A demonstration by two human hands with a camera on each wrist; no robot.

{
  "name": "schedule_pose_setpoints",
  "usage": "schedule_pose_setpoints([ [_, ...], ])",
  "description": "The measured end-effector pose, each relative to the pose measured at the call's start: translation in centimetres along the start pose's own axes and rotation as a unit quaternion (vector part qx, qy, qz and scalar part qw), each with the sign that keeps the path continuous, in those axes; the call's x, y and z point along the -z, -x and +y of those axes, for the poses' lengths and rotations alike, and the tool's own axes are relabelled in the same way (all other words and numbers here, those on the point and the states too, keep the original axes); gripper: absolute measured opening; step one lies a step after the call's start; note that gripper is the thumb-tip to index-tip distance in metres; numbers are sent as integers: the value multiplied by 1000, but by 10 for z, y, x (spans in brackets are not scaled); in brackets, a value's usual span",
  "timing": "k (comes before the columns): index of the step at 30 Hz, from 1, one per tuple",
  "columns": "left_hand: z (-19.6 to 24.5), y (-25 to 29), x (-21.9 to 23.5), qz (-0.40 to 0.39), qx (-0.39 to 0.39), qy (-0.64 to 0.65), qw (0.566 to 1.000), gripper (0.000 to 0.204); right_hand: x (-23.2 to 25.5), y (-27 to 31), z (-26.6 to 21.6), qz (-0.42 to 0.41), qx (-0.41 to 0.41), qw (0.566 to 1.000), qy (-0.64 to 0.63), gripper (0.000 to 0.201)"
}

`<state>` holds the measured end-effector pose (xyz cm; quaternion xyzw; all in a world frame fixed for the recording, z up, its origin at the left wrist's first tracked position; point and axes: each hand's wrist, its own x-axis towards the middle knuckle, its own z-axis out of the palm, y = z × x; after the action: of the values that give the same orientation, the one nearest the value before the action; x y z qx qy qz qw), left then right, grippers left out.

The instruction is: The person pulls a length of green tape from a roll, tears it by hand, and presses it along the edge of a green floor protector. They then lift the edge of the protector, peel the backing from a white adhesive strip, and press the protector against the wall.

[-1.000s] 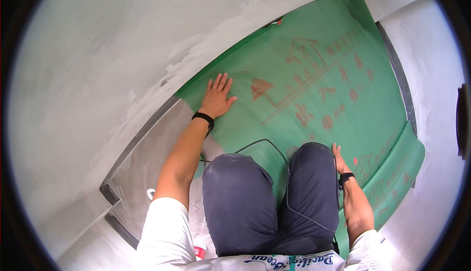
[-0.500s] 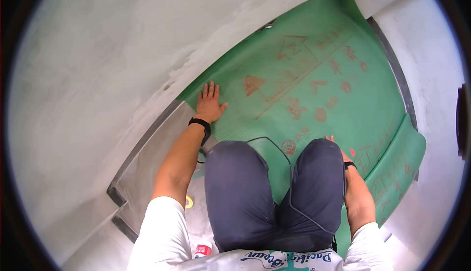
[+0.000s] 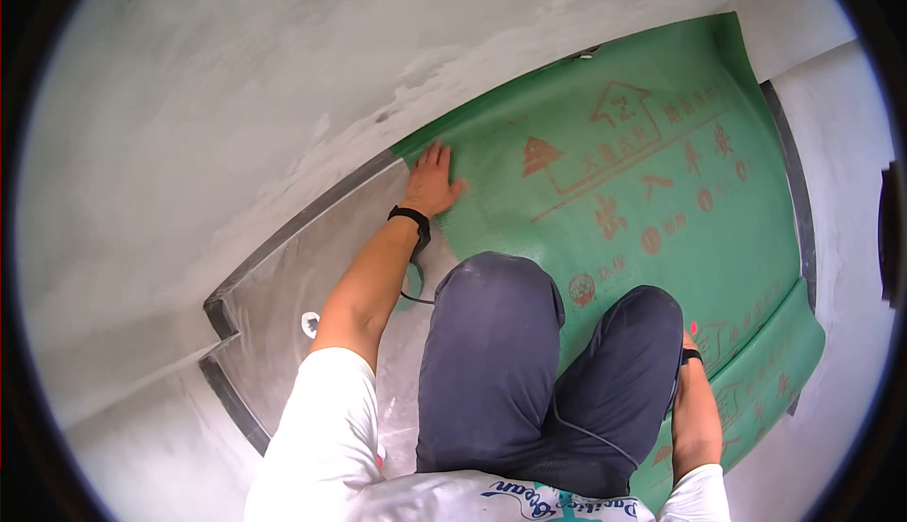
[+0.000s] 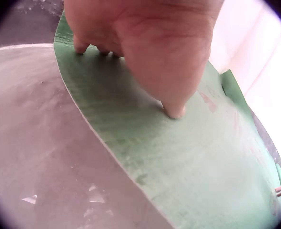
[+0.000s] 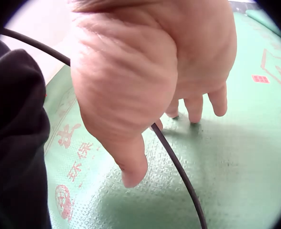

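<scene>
A green protective floor sheet printed with red characters and house outlines covers much of the floor. My left hand rests on it beside its left edge; in the left wrist view fingertips and thumb press down on the sheet. My right hand has its fingertips down on the sheet beside my right knee, fingers spread and fairly straight. A black cable runs behind that palm and past the thumb. In the head view the knee hides most of this hand.
Bare grey floor lies left of the sheet, with a small white round item on it. A dark skirting strip follows the pale wall. At the right, part of the sheet is folded over.
My left hand has shifted closer to the sheet's left corner. My right hand has drawn back, further hidden by the knee. The head view has shifted, and the knees have moved.
</scene>
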<state>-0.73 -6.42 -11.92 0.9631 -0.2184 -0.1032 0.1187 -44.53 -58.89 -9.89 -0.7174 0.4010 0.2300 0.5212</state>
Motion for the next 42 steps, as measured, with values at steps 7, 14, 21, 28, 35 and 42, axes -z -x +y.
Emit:
schedule_pose_setpoints([
  [7, -21, -12, -6, 107, 141, 189, 966, 68, 4, 5, 7, 5, 11, 1000, -18, 44],
  [14, -15, 6, -7, 29, 105, 99, 989, 75, -11, 18, -12, 36, 116, 992, 20, 31],
  [21, -27, 9, -6, -86, 102, 30, 991, 84, -13, 30, 20, 30, 27, 995, -95, 27],
  [28, 2, 2, -2, -134, 137, 4, 981, 86, -16, 36, 21, 40, 19, 993, -105, 27],
  [35, -7, 7, 10, -95, 133, 90, 982, 82, -16, 33, 20, 39, 23, 993, -110, 26],
  [42, -21, 94, 94, 191, 179, 442, 858, 37, -2, 28, -5, 38, 36, 995, -84, 27],
])
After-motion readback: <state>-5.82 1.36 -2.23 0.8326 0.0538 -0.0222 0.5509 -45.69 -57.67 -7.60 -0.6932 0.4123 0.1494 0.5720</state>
